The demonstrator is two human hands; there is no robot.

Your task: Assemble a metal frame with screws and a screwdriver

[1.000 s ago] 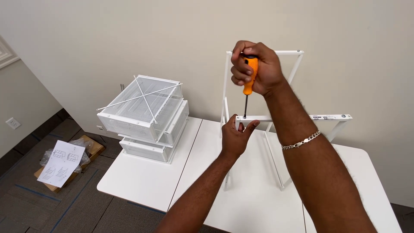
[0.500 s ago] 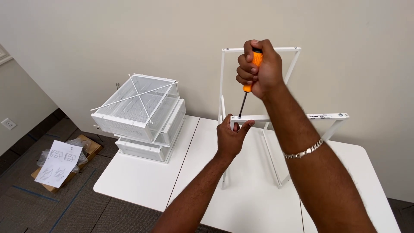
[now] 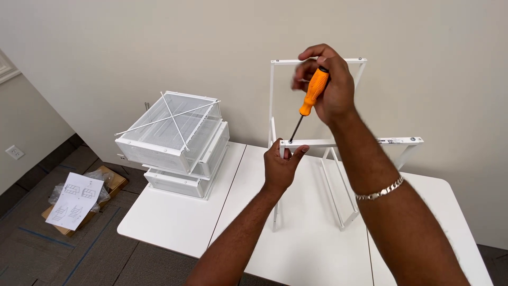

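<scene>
A white metal frame stands upright on a white table against the wall. My left hand pinches the left end of its horizontal rail from below. My right hand grips an orange-handled screwdriver, held tilted, with its dark shaft running down-left and its tip at the rail's corner just above my left fingers. A silver chain bracelet sits on my right wrist.
Stacked white mesh drawers with thin crossed white rods on top rest on a second white table at left. On the carpet, a paper instruction sheet lies over a cardboard box with plastic wrap. A wall outlet is at far left.
My right hand has turned on the screwdriver handle and the tool now leans more to the right. The left hand stays at the rail's corner. The view has shifted slightly.
</scene>
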